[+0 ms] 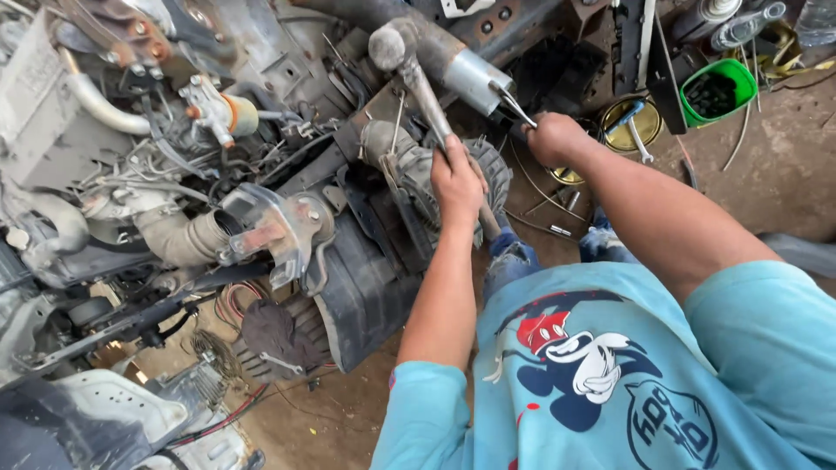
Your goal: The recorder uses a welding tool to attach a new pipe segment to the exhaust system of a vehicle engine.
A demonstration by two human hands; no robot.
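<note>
My left hand (457,184) is closed around the wooden handle of a hammer whose metal head (389,46) points up and away, over a round ribbed alternator (409,170) on the dirty engine. My right hand (555,137) grips a thin metal tool (511,103), its tip set against a silver cylinder (471,80) at the end of a dark pipe. Both arms reach forward from a light blue printed shirt.
A grimy engine (174,174) with hoses, wires and brackets fills the left half. A green tub (716,90) of dark parts, a brass-coloured tin (634,124) with tools in it, and loose rods lie on the dirt floor (784,174) at the upper right.
</note>
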